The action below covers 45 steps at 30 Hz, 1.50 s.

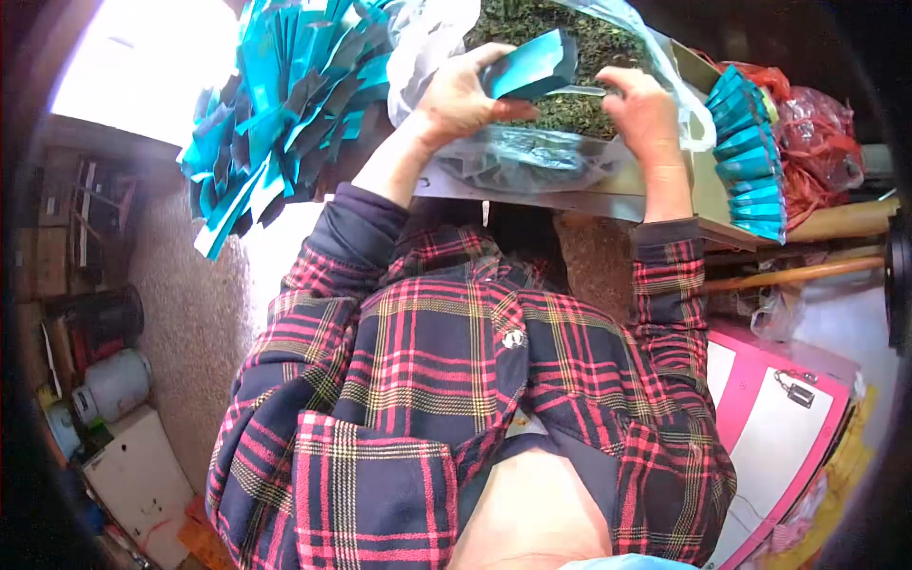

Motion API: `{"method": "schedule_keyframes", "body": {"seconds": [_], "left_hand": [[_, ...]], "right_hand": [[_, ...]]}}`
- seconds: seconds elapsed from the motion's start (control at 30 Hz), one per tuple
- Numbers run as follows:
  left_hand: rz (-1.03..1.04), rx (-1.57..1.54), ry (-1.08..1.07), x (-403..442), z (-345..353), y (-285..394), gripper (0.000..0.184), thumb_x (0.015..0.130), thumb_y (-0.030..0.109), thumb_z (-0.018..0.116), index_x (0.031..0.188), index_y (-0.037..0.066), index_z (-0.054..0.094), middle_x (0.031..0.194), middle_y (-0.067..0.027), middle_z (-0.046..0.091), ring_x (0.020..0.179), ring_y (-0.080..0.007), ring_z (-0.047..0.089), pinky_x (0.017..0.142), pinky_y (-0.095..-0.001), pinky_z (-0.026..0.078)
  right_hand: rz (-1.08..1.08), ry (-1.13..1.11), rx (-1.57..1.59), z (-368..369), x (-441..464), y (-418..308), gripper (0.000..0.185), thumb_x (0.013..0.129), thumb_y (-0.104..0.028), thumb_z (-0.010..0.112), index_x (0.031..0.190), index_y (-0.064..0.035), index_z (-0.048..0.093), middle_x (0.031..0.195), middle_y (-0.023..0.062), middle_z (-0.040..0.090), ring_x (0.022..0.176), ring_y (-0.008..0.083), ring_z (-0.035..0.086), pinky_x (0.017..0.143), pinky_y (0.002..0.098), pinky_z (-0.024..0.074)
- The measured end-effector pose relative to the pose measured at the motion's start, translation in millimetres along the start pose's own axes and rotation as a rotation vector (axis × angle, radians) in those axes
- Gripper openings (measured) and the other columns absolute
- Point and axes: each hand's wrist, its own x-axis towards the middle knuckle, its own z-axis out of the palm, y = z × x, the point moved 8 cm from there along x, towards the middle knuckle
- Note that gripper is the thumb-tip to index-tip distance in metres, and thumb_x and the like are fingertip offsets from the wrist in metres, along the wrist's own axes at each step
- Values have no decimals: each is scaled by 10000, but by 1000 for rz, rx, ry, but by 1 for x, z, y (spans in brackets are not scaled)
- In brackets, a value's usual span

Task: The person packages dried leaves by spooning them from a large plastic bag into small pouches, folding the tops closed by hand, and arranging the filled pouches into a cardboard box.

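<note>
My left hand (463, 98) is wrapped round a small teal packet (534, 66), tilted above an open clear plastic bag (679, 71) of dried dark-green leaves (579, 116). My right hand (642, 106) is closed, its fingers curled at the right side of the leaves. A thin, pale, stick-like utensil (581, 90) runs from these fingers toward the packet; its far end is hidden. Left of the bag stands a large bunch of folded teal packets (285, 104). On the right, a row of similar teal packets (750, 157) leans at the table's end.
The bag rests on a pale table (608, 201) close in front of me. Red plastic bags (817, 142) and wooden poles (807, 274) are at the right. A pink-edged white panel (784, 418) stands lower right. A white box (142, 480) and a gas cylinder (114, 385) are lower left.
</note>
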Motion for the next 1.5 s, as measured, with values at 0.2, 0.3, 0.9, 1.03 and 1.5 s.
{"method": "schedule_keyframes", "body": {"seconds": [0.2,0.3,0.9,1.03,1.5], "left_hand": [[-110,-15,2,-4,-2,-21,615,613,224,885,1137,65,607,952,-12,644,909,-101,557,842,-256,449],[-145,-23,22,-6,-6,-21,632,599,216,889,1140,63,600,969,-16,639,917,-103,553,840,-260,450],[-85,-86,140,-6,-33,-25,517,771,189,774,1211,39,550,1076,-40,627,930,-81,557,842,-245,446],[-52,-159,215,-7,-38,-20,514,730,237,819,1134,25,583,975,-36,634,862,-114,589,775,-260,491],[-69,-129,210,-6,-39,-22,465,743,213,804,1112,30,587,978,-28,626,878,-104,571,790,-263,478]], "right_hand": [[-91,-137,-170,31,-4,4,197,712,-44,607,897,-99,643,845,104,591,865,307,578,761,421,492],[-89,-131,-162,37,1,2,131,734,-68,612,859,-93,640,808,108,580,848,304,581,749,419,490],[221,159,530,55,27,-14,124,794,-122,633,877,-80,715,655,67,639,563,124,584,554,266,462],[446,54,745,60,24,0,108,768,-87,632,816,-43,718,602,-32,593,559,30,503,518,208,391],[360,160,353,57,30,9,146,750,-176,613,742,-60,701,638,122,638,581,233,638,582,330,493]]}}
